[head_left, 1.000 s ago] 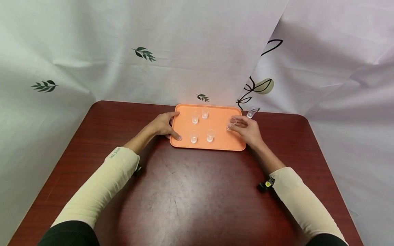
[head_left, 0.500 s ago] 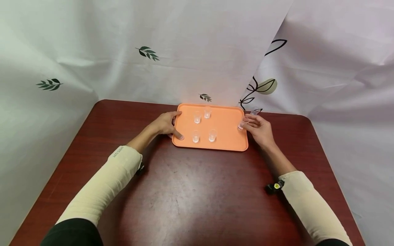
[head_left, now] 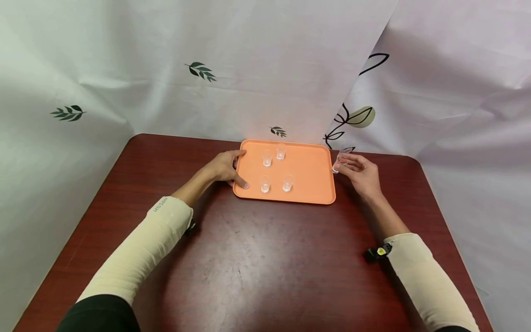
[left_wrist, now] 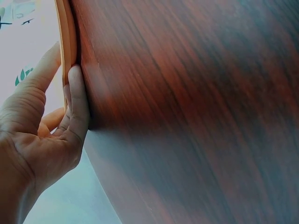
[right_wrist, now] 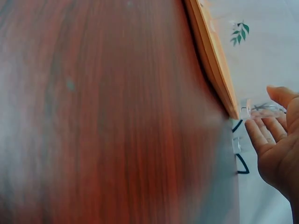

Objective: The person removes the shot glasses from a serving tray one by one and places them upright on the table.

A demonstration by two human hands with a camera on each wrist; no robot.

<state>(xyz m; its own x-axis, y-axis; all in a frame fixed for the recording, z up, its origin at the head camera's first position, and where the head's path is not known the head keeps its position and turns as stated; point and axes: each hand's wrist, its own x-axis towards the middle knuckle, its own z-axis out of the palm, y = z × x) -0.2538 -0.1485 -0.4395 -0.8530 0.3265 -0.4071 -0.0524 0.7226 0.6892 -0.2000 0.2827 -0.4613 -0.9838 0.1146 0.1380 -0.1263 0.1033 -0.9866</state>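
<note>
My left hand (head_left: 224,167) grips the left end of an orange tray (head_left: 311,184), thumb over the rim; in the left wrist view, fingers (left_wrist: 78,100) of that hand lie along the tray's underside. Several small clear plastic cups, among them a front one (head_left: 287,183) and a back one (head_left: 280,152), stand on the tray's left and middle part. Just at the tray's right rim, my right hand (head_left: 364,177) pinches another clear cup (head_left: 335,169), tilted, between thumb and fingers. The right wrist view shows this held cup (right_wrist: 247,109) beyond the tray's corner.
Behind the right hand, a further clear cup (head_left: 346,150) shows partly at the table's back edge. The dark red wooden table (head_left: 265,258) stretches toward the person. A pale curtain (head_left: 232,92) with leaf prints hangs right behind the tray.
My right hand has carried the pinched cup rightward, from over the tray's right part to its right rim. The left hand keeps its grip on the tray, and the other cups stay in place.
</note>
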